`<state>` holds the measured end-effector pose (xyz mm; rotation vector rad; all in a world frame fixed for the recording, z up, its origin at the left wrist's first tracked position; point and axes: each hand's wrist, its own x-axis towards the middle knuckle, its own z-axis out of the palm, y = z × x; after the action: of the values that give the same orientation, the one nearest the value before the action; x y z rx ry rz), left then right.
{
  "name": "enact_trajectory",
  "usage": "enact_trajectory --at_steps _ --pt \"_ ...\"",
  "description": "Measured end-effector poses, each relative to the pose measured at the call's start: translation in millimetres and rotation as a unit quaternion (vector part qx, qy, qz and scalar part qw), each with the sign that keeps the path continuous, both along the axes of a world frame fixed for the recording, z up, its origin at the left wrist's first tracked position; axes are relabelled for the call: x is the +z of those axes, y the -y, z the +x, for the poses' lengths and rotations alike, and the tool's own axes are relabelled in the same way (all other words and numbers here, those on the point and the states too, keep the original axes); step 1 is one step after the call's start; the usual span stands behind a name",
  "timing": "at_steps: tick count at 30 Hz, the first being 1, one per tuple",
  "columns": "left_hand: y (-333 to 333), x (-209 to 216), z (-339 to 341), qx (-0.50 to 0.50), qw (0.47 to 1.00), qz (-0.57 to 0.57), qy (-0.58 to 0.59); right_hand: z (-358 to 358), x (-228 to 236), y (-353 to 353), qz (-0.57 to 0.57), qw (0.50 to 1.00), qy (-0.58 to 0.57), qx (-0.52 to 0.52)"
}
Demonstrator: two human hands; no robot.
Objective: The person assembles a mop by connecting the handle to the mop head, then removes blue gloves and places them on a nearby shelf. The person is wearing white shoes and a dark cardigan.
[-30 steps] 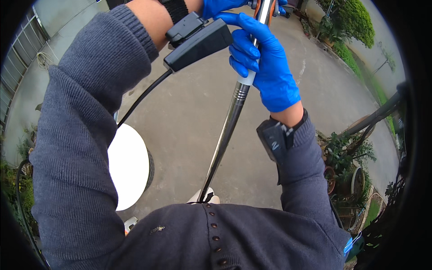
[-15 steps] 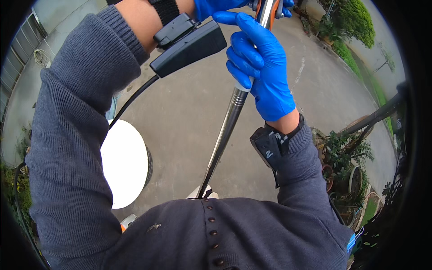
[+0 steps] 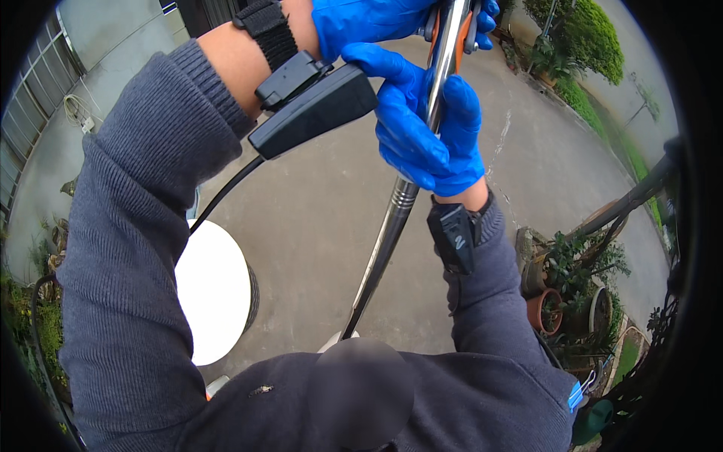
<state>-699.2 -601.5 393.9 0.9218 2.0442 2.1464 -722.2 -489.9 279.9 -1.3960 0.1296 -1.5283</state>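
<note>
A shiny metal pole point(image 3: 382, 255) runs slantwise from the top edge down toward my body, with ringed grooves at its joint. My right hand point(image 3: 431, 132), in a blue glove, wraps round its upper section, the thumb along the right side and the index finger reaching left. Above it, my gloved left hand point(image 3: 369, 21) is cut off by the top edge. Its fingertips show right of the pole, curled round behind an orange-and-grey fitting point(image 3: 435, 47) that flanks the metal. What lies higher on the pole is out of view.
A round white surface point(image 3: 213, 294) stands low on the left. Potted plants point(image 3: 550, 310) and a dark slanting post point(image 3: 640, 188) are at the right. A black device point(image 3: 312, 111) with a cable hangs at my left wrist. Grey concrete point(image 3: 301, 218) spreads below.
My right hand has turned and slid slightly down, its thumb now lying on the pole's right side. More of my left hand shows at the top. The pole has shifted slightly right.
</note>
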Motion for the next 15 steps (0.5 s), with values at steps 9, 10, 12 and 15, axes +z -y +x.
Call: enact_trajectory --at_steps 9,10,12,15 --pt "-4.6 -11.9 2.0 0.063 0.998 0.011 0.017 24.1 -11.2 -21.2 0.132 0.952 0.044 -0.273" --pt "-4.6 -12.1 0.0 0.089 0.996 -0.018 0.011 28.1 -11.7 -21.6 0.142 0.932 0.026 -0.332" --pt "-4.2 -13.3 -4.0 0.134 0.990 -0.051 0.003 33.1 -12.0 -19.5 0.162 0.898 0.042 -0.407" --pt "-7.2 -18.3 -12.9 0.156 0.986 -0.050 -0.003 42.1 -16.1 -13.5 0.182 0.813 0.050 -0.550"
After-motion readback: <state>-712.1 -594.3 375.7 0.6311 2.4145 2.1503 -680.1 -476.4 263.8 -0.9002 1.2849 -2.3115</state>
